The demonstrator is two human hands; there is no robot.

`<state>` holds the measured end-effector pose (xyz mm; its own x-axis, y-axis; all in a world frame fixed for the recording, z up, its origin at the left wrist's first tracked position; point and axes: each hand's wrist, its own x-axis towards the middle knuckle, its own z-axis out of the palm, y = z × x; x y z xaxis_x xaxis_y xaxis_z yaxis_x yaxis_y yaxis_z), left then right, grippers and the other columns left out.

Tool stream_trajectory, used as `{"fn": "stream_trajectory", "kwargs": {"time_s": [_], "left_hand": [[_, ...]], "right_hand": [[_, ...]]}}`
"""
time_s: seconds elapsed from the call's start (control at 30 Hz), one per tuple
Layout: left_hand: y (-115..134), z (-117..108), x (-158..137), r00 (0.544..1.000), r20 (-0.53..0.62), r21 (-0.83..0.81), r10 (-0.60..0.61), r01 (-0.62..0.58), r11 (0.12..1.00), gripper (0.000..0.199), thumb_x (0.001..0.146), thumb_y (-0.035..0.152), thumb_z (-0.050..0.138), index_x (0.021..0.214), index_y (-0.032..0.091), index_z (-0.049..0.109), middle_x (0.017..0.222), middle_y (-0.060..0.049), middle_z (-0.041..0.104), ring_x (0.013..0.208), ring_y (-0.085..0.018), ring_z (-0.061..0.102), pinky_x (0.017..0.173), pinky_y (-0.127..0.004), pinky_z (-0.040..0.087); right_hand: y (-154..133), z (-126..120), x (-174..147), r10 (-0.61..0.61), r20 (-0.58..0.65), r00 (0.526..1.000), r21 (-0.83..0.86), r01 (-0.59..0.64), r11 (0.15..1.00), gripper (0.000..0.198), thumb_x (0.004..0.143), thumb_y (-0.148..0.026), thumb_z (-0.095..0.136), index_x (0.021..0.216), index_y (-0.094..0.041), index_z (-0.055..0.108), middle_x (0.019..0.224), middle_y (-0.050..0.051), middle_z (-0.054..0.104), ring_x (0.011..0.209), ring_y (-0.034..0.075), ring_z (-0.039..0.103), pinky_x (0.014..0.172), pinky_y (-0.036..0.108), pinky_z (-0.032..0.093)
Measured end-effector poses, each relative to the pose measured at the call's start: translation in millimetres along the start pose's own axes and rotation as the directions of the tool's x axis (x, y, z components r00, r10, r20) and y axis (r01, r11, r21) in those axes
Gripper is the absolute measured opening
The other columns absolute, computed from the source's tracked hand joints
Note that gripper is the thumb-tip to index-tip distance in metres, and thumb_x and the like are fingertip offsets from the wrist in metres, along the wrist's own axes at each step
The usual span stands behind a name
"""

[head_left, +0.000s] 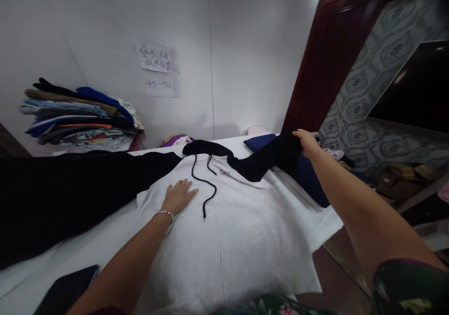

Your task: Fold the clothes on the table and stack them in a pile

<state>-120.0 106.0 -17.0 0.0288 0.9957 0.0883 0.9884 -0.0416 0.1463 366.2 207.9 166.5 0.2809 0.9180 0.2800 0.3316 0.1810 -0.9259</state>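
Note:
A hoodie (245, 240) with a white body, black hood and black drawstring lies spread out in front of me, hood pointing away. My left hand (180, 196) rests flat on its chest, fingers spread, left of the hanging cord (212, 189). Off to the right, my right hand (307, 143) has its fingers closed on the far end of a black sleeve (257, 163), which stretches out from the shoulder. On the left, wide black fabric (63, 198) meets the other shoulder; I cannot tell whether all of it belongs to the hoodie.
Folded clothes (84, 116) are stacked at the back left. Dark blue folded fabric (310, 179) lies under the stretched sleeve. A dark flat object (68, 289) is at the near left on the white table (42, 275). Paper notes (159, 59) hang on the wall; boxes (396, 179) stand right.

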Motion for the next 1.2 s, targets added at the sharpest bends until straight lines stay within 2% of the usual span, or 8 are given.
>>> {"fn": "stream_trajectory", "kwargs": {"time_s": [0.13, 0.23, 0.43, 0.6, 0.7, 0.87, 1.03, 1.2], "left_hand": [[-5, -5, 2, 0.998, -0.062, -0.065, -0.026, 0.022, 0.998, 0.053, 0.094, 0.049, 0.031, 0.133, 0.019, 0.052, 0.148, -0.011, 0.042, 0.139, -0.025, 0.034, 0.113, -0.047, 0.025], [-15, -17, 9, 0.978, -0.181, -0.116, -0.101, 0.081, 0.99, 0.051, 0.094, 0.045, 0.032, 0.125, 0.015, 0.058, 0.138, -0.013, 0.053, 0.128, -0.025, 0.047, 0.106, -0.037, 0.037], [-32, -51, 38, 0.948, -0.176, -0.165, -0.264, 0.237, 0.958, 0.047, 0.093, 0.041, 0.035, 0.128, 0.017, 0.056, 0.129, -0.012, 0.058, 0.11, -0.026, 0.06, 0.09, -0.034, 0.047], [-34, -56, 65, 0.948, -0.103, -0.142, -0.3, 0.284, 0.948, 0.053, 0.091, 0.042, 0.042, 0.137, 0.017, 0.047, 0.136, -0.014, 0.053, 0.116, -0.026, 0.056, 0.092, -0.033, 0.045], [-36, -47, 77, 0.948, -0.057, -0.131, -0.312, 0.303, 0.944, 0.058, 0.089, 0.043, 0.047, 0.139, 0.015, 0.044, 0.136, -0.016, 0.052, 0.117, -0.027, 0.056, 0.091, -0.033, 0.045], [-38, -35, 92, 0.929, 0.025, -0.132, -0.368, 0.368, 0.92, 0.033, 0.088, 0.033, 0.047, 0.111, 0.018, 0.066, 0.113, -0.014, 0.067, 0.102, -0.026, 0.064, 0.08, -0.031, 0.048], [-39, -41, 114, 0.91, 0.034, -0.129, -0.413, 0.414, 0.901, 0.035, 0.091, 0.028, 0.038, 0.105, 0.014, 0.067, 0.106, -0.015, 0.069, 0.095, -0.024, 0.065, 0.074, -0.03, 0.048], [-52, -48, 122, 0.913, 0.029, -0.1, -0.408, 0.408, 0.907, 0.037, 0.089, 0.036, 0.046, 0.116, 0.017, 0.063, 0.114, -0.014, 0.067, 0.108, -0.024, 0.061, 0.086, -0.03, 0.047]], "right_hand": [[17, -1, -15, 0.055, 0.25, 0.967, -0.296, 0.023, 0.955, 0.009, 0.071, -0.025, 0.062, 0.066, -0.017, 0.065, 0.055, -0.002, 0.058, 0.057, 0.013, 0.056, 0.063, 0.028, 0.051], [22, 23, -22, 0.005, 0.274, 0.962, -0.346, 0.094, 0.933, 0.007, 0.064, -0.011, 0.066, 0.066, -0.018, 0.068, 0.058, -0.002, 0.061, 0.06, 0.012, 0.056, 0.067, 0.025, 0.049], [25, 145, -48, 0.282, 0.443, 0.851, -0.262, -0.178, 0.949, 0.059, 0.081, -0.018, 0.065, 0.137, -0.019, 0.048, 0.066, 0.0, 0.067, 0.049, 0.01, 0.055, 0.05, 0.019, 0.045], [44, 231, -51, 0.427, 0.486, 0.763, -0.177, -0.392, 0.903, 0.075, 0.091, -0.024, 0.057, 0.151, -0.012, 0.013, 0.059, 0.001, 0.065, 0.042, 0.011, 0.053, 0.041, 0.018, 0.042], [56, 259, -41, 0.473, 0.47, 0.745, -0.109, -0.483, 0.869, 0.066, 0.093, -0.021, 0.054, 0.147, -0.01, 0.018, 0.059, 0.001, 0.063, 0.042, 0.01, 0.053, 0.04, 0.018, 0.042], [65, 286, -16, 0.435, 0.373, 0.82, 0.036, -0.481, 0.876, 0.024, 0.091, -0.018, 0.056, 0.114, -0.015, 0.054, 0.062, -0.001, 0.061, 0.048, 0.009, 0.056, 0.048, 0.019, 0.05], [48, 307, 28, 0.303, 0.261, 0.916, 0.159, -0.351, 0.923, 0.005, 0.087, -0.017, 0.058, 0.091, -0.019, 0.06, 0.066, -0.005, 0.061, 0.059, 0.006, 0.058, 0.06, 0.016, 0.05], [47, 314, 37, 0.279, 0.256, 0.926, 0.166, -0.326, 0.931, 0.003, 0.088, -0.018, 0.056, 0.086, -0.019, 0.058, 0.066, -0.004, 0.061, 0.059, 0.007, 0.057, 0.058, 0.017, 0.049]]}}
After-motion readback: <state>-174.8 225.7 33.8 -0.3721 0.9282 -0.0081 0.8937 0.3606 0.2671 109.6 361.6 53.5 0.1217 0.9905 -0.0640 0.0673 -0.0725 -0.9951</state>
